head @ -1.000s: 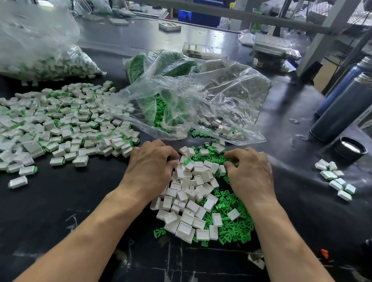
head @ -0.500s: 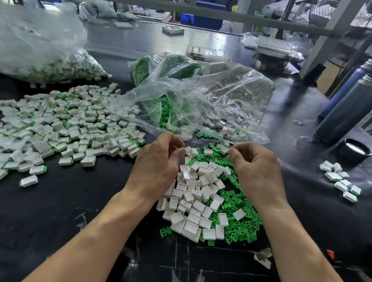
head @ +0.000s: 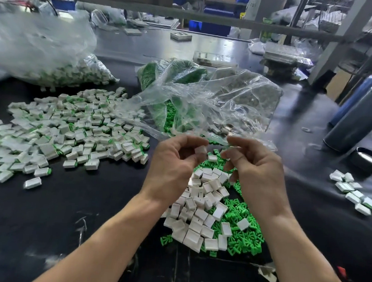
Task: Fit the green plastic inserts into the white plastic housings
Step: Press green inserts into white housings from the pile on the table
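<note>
Both my hands have come up off the loose pile [head: 209,210] since a moment ago. My left hand [head: 172,164] now pinches one white housing [head: 200,150] at its fingertips, lifted clear of the table [head: 79,199]. My right hand [head: 255,167] is curled facing it at 3 o'clock, just beside; motion blur hides whether it grips a green insert, so I cannot tell. Spare inserts [head: 241,222] lie under my wrists at 6 o'clock, finished pieces [head: 68,129] at 9 o'clock. I judge the picking done and the fitting about to start.
</note>
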`<state>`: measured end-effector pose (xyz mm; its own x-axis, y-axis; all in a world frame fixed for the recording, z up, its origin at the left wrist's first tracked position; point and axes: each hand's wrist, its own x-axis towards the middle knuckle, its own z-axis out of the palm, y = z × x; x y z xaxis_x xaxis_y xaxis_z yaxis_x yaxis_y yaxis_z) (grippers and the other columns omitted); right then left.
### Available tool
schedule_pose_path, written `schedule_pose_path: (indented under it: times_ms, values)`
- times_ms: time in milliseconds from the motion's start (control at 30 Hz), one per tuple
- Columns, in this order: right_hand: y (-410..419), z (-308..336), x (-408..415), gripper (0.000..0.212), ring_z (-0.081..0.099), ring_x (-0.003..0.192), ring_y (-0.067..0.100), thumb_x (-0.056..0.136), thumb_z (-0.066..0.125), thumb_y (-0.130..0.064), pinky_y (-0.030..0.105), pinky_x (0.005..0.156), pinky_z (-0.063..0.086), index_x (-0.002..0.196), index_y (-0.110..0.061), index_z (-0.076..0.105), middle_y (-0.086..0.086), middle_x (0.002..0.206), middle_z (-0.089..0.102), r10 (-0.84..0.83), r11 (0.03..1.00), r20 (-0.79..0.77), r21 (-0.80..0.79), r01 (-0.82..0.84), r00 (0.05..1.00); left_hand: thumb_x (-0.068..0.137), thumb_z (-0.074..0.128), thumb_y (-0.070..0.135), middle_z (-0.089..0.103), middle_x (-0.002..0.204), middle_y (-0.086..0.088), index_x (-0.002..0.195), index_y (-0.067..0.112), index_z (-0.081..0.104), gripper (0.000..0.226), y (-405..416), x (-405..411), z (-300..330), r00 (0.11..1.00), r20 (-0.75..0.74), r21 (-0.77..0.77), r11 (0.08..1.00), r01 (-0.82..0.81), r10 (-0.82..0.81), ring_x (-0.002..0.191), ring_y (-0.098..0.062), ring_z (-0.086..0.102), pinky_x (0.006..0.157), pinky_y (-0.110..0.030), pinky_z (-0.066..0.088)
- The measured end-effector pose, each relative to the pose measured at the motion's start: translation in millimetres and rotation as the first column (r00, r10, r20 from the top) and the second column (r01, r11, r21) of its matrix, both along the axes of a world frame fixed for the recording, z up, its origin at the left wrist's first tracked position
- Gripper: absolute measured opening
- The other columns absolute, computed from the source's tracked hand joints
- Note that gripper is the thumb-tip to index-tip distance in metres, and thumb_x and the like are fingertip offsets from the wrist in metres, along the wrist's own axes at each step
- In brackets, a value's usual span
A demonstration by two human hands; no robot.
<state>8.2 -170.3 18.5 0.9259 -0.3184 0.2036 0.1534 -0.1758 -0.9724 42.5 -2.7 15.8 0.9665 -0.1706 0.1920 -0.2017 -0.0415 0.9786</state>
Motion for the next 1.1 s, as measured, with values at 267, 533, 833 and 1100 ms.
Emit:
schedule_pose_path:
  times_ms: [267,533,833,1100]
  values:
    - [9.9,0.9,-14.1,0.01,0.075,0.073,0.019,0.099,0.068,-0.009,0.021,0.049,0.052,0.103,-0.017,0.071,0.003,0.09,0.08,0.056,0.992,-0.019,0.116,-0.053,0.998,0.087,0.076,-0.001,0.078,0.097,0.0,0.099,0.02,0.073,0.025,10.5,-5.5,-9.4,0.999,-0.04,-0.105,0.994,-0.002,-0.003,0.093,-0.017,0.076,0.081,-0.022,0.059]
    - [9.9,1.3,-16.5,0.019,0.065,0.064,0.013,0.1,0.064,-0.003,0.022,0.052,0.05,0.108,-0.018,0.072,0.01,0.09,0.078,0.096,0.981,0.009,0.171,-0.097,0.995,0.084,0.08,0.006,0.077,0.086,-0.002,0.098,0.017,0.076,0.017,10.8,-9.2,-6.1,1.0,-0.03,-0.127,0.992,-0.007,0.003,0.079,-0.014,0.074,0.07,-0.018,0.057]
    - [13.6,-0.6,-14.9,0.027,0.073,0.077,0.022,0.093,0.07,0.003,0.029,0.061,0.061,0.116,-0.011,0.07,0.011,0.095,0.078,0.138,0.98,0.009,0.141,-0.138,0.99,0.076,0.084,0.009,0.076,0.081,-0.003,0.086,0.012,0.077,0.012,8.9,-9.3,-0.3,0.992,-0.126,-0.266,0.964,-0.011,-0.024,0.072,-0.01,0.069,0.066,-0.017,0.054]
    - [14.2,-0.7,-17.3,0.01,0.067,0.061,0.015,0.098,0.068,-0.017,0.02,0.048,0.049,0.098,-0.014,0.077,0.008,0.086,0.079,0.076,0.985,0.032,0.156,-0.08,0.997,0.069,0.078,0.009,0.076,0.086,-0.015,0.087,0.014,0.081,0.018,6.6,-9.7,2.5,0.951,-0.277,-0.483,0.875,-0.016,-0.135,0.077,-0.022,0.075,0.072,-0.029,0.061]
